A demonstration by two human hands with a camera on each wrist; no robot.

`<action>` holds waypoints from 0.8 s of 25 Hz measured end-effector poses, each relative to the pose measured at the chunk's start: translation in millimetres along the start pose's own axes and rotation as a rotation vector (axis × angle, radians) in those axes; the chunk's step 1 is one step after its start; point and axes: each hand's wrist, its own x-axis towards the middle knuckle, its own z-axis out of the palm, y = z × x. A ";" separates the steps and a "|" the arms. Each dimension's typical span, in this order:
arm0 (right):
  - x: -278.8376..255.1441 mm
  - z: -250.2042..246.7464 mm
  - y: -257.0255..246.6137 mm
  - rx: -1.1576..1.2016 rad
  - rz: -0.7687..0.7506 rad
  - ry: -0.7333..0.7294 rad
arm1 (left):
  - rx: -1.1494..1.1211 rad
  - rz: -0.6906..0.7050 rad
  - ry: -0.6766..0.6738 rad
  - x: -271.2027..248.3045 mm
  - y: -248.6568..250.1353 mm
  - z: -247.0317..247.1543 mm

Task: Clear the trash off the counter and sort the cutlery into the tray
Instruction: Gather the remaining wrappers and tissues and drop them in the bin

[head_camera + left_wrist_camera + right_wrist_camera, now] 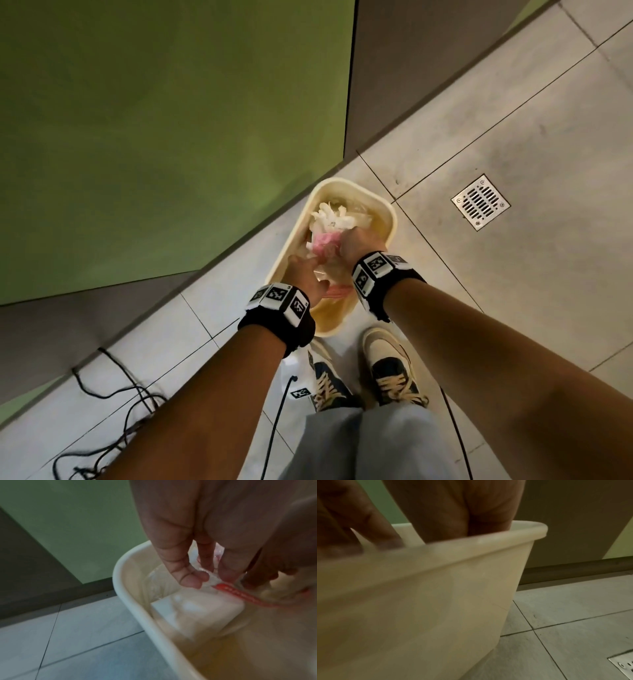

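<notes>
A cream trash bin (pixel 390 212) stands on the tiled floor against a green cabinet, and both hands reach into it. Crumpled white paper (pixel 329 216) and a pink wrapper (pixel 323 243) lie inside, along with a white box (pixel 180 612). My left hand (pixel 310 270) pinches a clear plastic wrapper with a red strip (pixel 240 595) between thumb and fingers (pixel 190 580). My right hand (pixel 352 245) is curled on the same plastic from the other side. In the right wrist view its fingertips are hidden behind the bin rim (pixel 488 539).
A metal floor drain (pixel 480 202) sits in the tiles to the right of the bin. Black cables (pixel 113 394) trail across the floor at lower left. My shoes (pixel 390 370) stand just behind the bin. The green cabinet front (pixel 171 137) and its grey plinth border the left.
</notes>
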 end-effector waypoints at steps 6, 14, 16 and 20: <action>-44.2 -6.0 8.8 -0.268 0.047 0.047 | -0.166 -0.048 0.136 -43.7 4.8 -11.3; -126.0 -42.5 23.7 -0.110 -0.007 0.162 | -0.230 -0.051 0.182 -123.6 20.1 -62.2; -158.7 -64.6 22.8 -0.118 -0.059 0.176 | -0.275 -0.004 0.208 -155.6 29.6 -84.1; -255.9 -138.0 -3.2 -0.103 -0.234 0.264 | -0.417 0.133 0.295 -255.6 65.0 -137.9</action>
